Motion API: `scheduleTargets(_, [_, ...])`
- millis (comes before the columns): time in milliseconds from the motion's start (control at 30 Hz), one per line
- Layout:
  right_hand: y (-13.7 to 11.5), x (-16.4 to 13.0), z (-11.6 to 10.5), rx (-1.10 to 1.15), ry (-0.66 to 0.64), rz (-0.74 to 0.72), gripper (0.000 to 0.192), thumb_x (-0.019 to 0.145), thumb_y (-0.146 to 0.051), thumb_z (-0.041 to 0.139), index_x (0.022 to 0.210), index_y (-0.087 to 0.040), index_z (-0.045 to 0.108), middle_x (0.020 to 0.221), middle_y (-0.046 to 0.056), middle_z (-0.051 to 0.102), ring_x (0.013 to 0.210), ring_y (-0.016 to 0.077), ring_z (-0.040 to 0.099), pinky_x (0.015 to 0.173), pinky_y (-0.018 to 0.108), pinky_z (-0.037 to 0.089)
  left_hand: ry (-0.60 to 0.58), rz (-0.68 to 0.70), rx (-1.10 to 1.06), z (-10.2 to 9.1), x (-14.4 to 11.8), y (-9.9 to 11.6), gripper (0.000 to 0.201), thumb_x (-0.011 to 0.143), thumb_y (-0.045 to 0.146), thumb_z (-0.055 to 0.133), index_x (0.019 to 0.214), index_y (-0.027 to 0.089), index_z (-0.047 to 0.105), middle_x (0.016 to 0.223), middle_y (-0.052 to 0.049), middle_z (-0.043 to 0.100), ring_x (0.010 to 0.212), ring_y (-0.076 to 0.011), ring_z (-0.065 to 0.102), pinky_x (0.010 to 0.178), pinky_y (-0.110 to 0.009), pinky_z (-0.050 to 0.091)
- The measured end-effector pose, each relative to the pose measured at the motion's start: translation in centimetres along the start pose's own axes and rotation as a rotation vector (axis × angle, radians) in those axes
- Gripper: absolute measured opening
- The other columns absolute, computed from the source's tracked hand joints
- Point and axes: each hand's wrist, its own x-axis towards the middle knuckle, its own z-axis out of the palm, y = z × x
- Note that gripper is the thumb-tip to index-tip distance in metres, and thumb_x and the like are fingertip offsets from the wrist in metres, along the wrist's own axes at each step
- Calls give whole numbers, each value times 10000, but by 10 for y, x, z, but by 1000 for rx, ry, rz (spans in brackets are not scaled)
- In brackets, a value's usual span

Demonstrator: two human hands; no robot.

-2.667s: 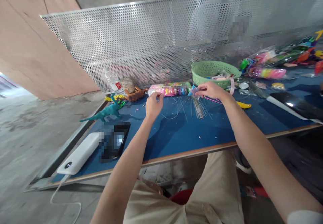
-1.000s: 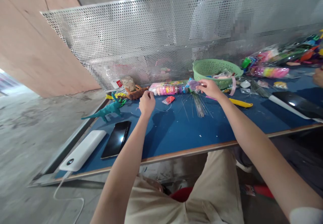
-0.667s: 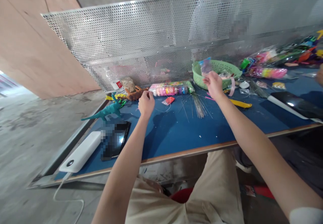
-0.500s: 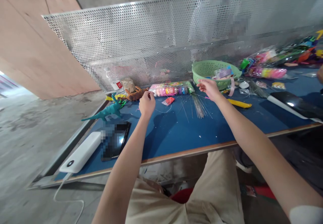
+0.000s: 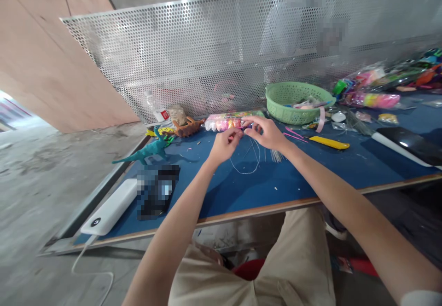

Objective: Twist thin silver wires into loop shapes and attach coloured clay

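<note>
Over the middle of the blue table, my left hand [image 5: 226, 146] is closed in a pinch, with a thin pale wire [image 5: 245, 173] hanging from it in a loop. Just to its right, my right hand [image 5: 265, 133] curves inward, thumb and index finger apart, their tips close to the left fingertips. Whether the right fingers touch the wire is hard to see. Behind both hands lies a clear bag of colourful modelling clay [image 5: 221, 124], partly covered by them. A bundle of thin wires [image 5: 276, 155] shows below my right wrist.
To the right are a green basket [image 5: 300, 117], a yellow utility knife [image 5: 329, 142] and pink strips [image 5: 295, 134]. A teal toy dinosaur [image 5: 147, 152], a phone [image 5: 159, 193] and a white power bank [image 5: 110, 207] lie left. A perforated metal screen [image 5: 193, 53] stands behind.
My hands have come together: the left moved right, and the right moved left from near the basket. The wire now hangs in a loop below them.
</note>
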Motion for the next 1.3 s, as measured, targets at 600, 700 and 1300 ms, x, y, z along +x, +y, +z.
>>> scheduleTargets(600, [-1, -3, 13, -13, 13, -19, 262, 1001, -338, 615, 1163, -234, 793, 1139, 60, 799, 1062, 254, 751, 954, 407, 572, 65, 141, 118, 2, -2, 1, 333, 1090, 326, 395, 816, 192, 530, 702, -16, 631, 635, -120, 565, 663, -262, 428])
scheduleTargets(700, [-3, -2, 13, -61, 18, -8, 256, 1012, -320, 589, 1124, -225, 799, 1079, 64, 810, 994, 253, 760, 897, 394, 565, 80, 144, 124, 1, -2, 1, 325, 1089, 321, 398, 826, 193, 539, 703, -16, 631, 639, -123, 567, 664, -264, 427])
scheduleTargets(1300, [3, -3, 16, 750, -245, 369, 397, 876, -563, 747, 974, -180, 704, 975, 90, 785, 950, 208, 752, 915, 398, 610, 88, 7, -140, -8, 3, -10, 380, 1068, 503, 413, 878, 206, 554, 628, 22, 517, 558, -109, 465, 552, -253, 402])
